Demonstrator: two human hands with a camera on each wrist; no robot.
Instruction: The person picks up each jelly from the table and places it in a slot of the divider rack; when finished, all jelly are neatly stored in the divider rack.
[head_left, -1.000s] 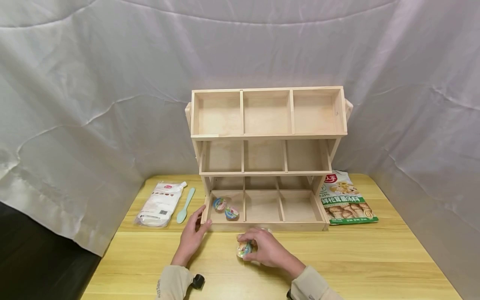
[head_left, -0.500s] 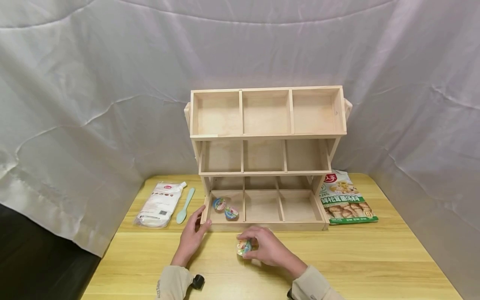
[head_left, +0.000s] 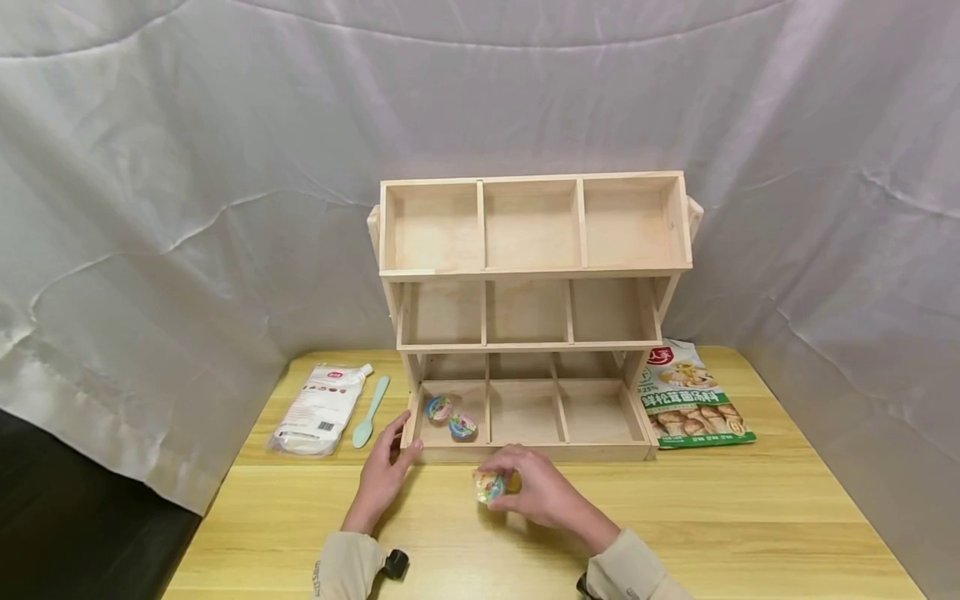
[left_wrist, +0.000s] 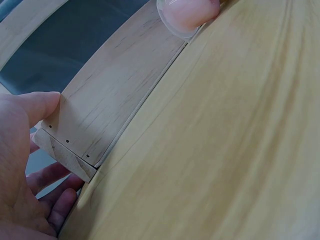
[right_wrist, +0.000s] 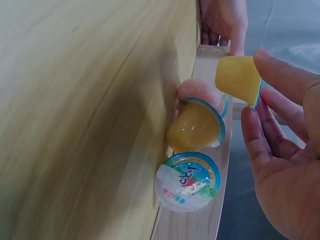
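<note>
A likely light, squashable yellow jelly cup [right_wrist: 236, 79], best held by its rim, is pinched over the worktop [head_left: 712, 517] by fingers [right_wrist: 255, 140] of the right hand [head_left: 542, 493]; the rack [head_left: 536, 274] is gripped by the left hand [head_left: 384, 475].

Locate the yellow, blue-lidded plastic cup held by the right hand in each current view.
Head: yellow, blue-lidded plastic cup at lower centre, in the right hand.
Left wrist: not visible.
Right wrist: cup at upper right.
Shared landmark: pale wooden bottom tray's front board.
</note>
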